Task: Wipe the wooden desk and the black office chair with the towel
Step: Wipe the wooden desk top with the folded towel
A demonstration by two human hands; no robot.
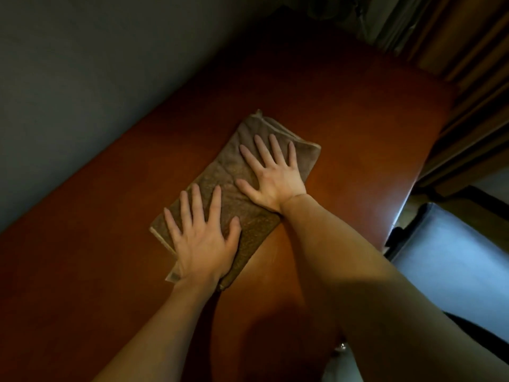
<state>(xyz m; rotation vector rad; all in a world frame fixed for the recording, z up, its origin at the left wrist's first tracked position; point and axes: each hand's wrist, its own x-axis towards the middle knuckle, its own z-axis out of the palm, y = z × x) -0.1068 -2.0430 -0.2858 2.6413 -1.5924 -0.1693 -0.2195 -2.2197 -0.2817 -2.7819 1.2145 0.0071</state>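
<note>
Dim light covers a room with a plain grey wall [82, 78] along the left and far side. Against that wall stands the wooden desk [344, 111], the biggest thing in view. Its reddish-brown top runs from the near left to the far right and has a rounded far corner. Brown curtains [473, 64] hang in long folds at the far right, past the end of the desk. Just beside the desk's right edge is the chair [446, 260]. Only part of its seat shows (it catches a bluish sheen from the light), with dark frame parts next to it.

Around the middle of the desk lies the towel [234, 172], brown and folded into a long rectangle. It lies flat on the wood, slanting from near left to far right, and a paler hem shows at both short ends.

Both hands lie on the towel, palms down, and the bare forearms reach in from the near edge. The left hand [202, 244] presses flat on the towel's near end with its fingers straight and spread apart; its wrist lies over the towel's near corner. The right hand [275, 180] presses flat on the far half, also with straight, fanned fingers, its fingertips short of the far hem. Neither hand pinches or bunches the cloth.
</note>
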